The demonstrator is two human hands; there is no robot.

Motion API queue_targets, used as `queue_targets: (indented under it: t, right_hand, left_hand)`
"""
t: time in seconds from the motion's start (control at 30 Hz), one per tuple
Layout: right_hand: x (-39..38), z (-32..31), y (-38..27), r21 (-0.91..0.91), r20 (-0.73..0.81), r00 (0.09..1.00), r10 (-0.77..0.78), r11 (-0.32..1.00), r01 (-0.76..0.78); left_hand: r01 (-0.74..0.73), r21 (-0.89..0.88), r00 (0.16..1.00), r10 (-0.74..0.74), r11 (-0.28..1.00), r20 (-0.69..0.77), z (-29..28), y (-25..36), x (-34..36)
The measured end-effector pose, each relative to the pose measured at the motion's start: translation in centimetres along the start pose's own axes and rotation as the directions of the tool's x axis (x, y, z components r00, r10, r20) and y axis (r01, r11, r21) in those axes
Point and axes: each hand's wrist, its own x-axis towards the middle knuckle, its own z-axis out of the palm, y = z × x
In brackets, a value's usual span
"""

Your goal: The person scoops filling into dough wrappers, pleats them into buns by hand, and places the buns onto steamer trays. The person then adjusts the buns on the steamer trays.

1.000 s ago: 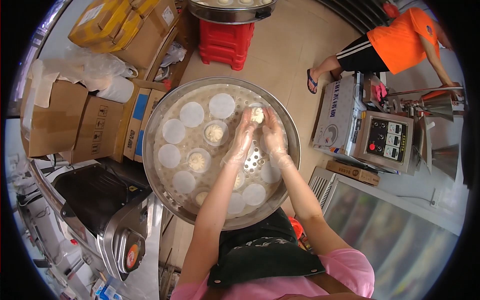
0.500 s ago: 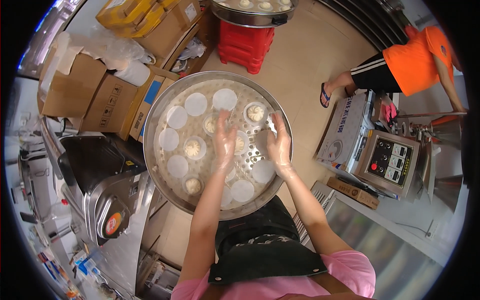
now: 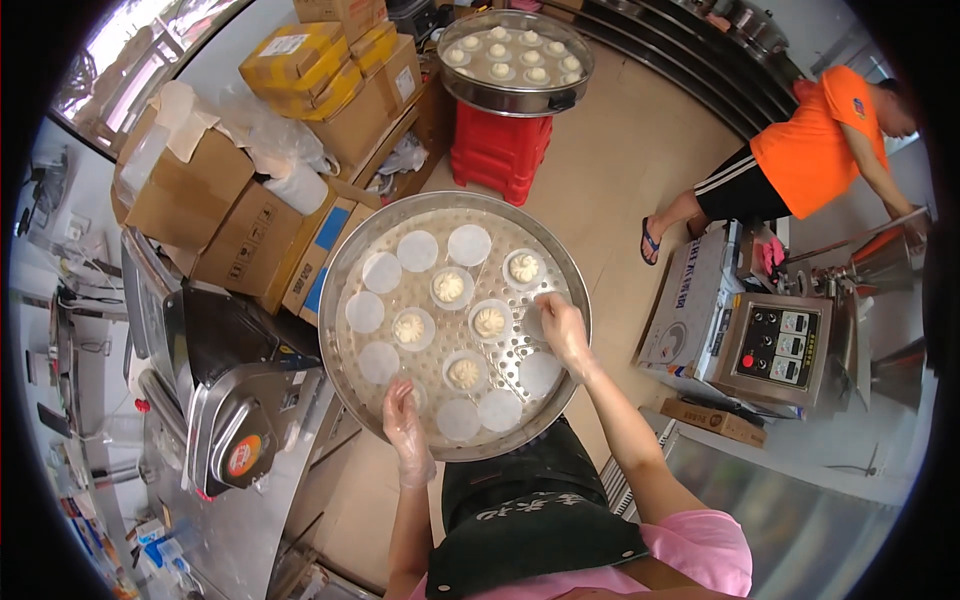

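A round perforated metal steamer tray [image 3: 334, 325] lies in front of me. Several pleated white buns, among them a bun [image 3: 488, 322] near the middle, sit in it on round white papers; other papers, such as a paper disc [image 3: 381, 272], are bare. My left hand [image 3: 406, 430], in a clear glove, is at the tray's near-left edge with fingers stretched, covering part of a paper there. Over the right side, my right hand [image 3: 564, 334] has its fingers curled together beside a paper disc [image 3: 540, 375]. What those fingers hold, if anything, is hidden.
Beyond the tray, a second steamer tray [image 3: 528, 104] full of buns stands on a red stool [image 3: 497, 150]. Cardboard boxes [image 3: 222, 215] are piled at left, above a metal machine [image 3: 240, 430]. At right, a person in an orange shirt [image 3: 815, 145] leans near a control panel [image 3: 775, 345].
My left hand has moved from over the tray's middle to its near-left edge, uncovering buns there. My right hand's fingers have curled together. The whole view has shifted, showing more of the far tray.
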Motion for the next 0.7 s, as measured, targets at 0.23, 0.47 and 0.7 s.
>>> queue_targets:
  t: [0.23,0.47,0.7]
  right_hand:
    - [-9.5,-6.8,-2.4,0.164,0.030,0.989,0.146,0.975,-0.149]
    - [-10.0,-10.7,-0.4,0.273,0.040,0.970,0.240,0.931,-0.242]
    - [-3.9,-15.2,6.3,0.284,0.253,0.967,-0.002,0.956,-0.072]
  left_hand:
    - [-0.103,0.052,0.995,0.104,0.993,0.000,-2.0,-2.1,-1.3]
    - [-0.159,0.164,0.981,0.174,0.974,-0.086,0.3,-2.0,-1.5]
    - [-0.153,0.094,0.938,0.175,0.984,-0.299,10.2,-1.8,-2.9]
